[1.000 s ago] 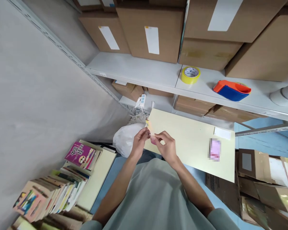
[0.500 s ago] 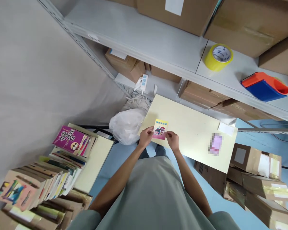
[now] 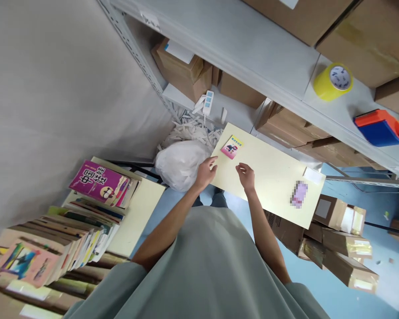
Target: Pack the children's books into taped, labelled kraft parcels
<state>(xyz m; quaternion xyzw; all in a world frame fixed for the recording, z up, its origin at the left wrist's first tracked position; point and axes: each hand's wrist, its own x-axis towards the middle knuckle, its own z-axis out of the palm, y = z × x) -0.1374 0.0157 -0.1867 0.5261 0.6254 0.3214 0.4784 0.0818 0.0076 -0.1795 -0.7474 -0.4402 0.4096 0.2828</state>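
The booklet (image 3: pixel 232 147) lies near the far left corner of the counter (image 3: pixel 272 175), beyond and between the left hand (image 3: pixel 205 173), its fingers parted, and the right hand (image 3: pixel 246 176), loosely curled, both apart from it

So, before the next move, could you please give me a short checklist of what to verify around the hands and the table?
1. Left hand holding nothing: ok, its fingers are apart with no object visible between them.
2. Right hand holding nothing: ok, fingers loosely curled, no object visible.
3. Small booklet resting within the edges of the pale table: ok, it lies cover up near one end.
4. Right hand apart from the booklet: ok, bare tabletop shows between them.
5. Purple item identified: cannot tell, it is pixelated.
6. Yellow tape roll off the table: ok, it is on the shelf.
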